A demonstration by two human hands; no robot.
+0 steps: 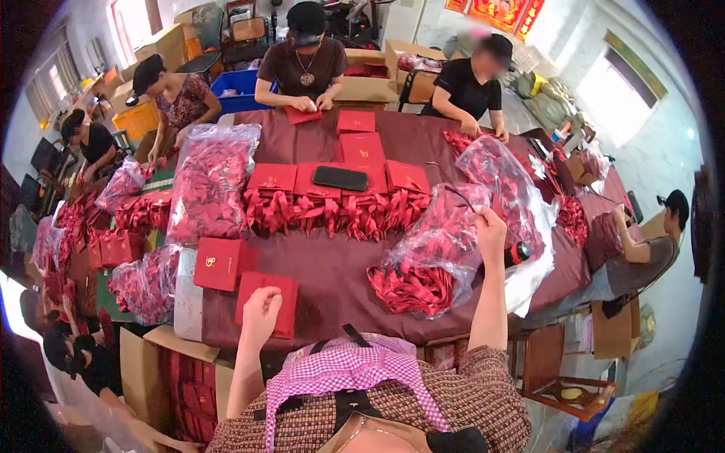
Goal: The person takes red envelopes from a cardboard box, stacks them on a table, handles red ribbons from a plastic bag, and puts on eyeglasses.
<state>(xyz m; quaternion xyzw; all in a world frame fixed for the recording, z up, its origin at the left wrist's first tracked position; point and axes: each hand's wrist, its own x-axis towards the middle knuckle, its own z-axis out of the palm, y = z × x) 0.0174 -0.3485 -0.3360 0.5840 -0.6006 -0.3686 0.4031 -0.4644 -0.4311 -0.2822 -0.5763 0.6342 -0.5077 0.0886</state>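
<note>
My left hand (262, 309) is closed, fingers curled together, just over a flat red paper bag (283, 321) near the table's front edge. Whatever those fingers hold, if anything, is hidden. Raised to the right, my right hand (489, 226) pinches a thin dark ribbon (458, 196) that arcs up and leftward. Below it lies an open clear plastic bag (442, 245) with a bundle of red ribbons (411, 289) spilling from its mouth. A stack of red bags with a gold emblem (219, 264) sits beside my left hand.
Rows of red bags with ribbon handles (340, 215) cross the table, a black phone (340, 178) on top. A large plastic sack of ribbons (211, 181) stands left. A dark bottle (517, 253) lies right. Several co-workers sit around the table. An open carton (185, 343) stands below left.
</note>
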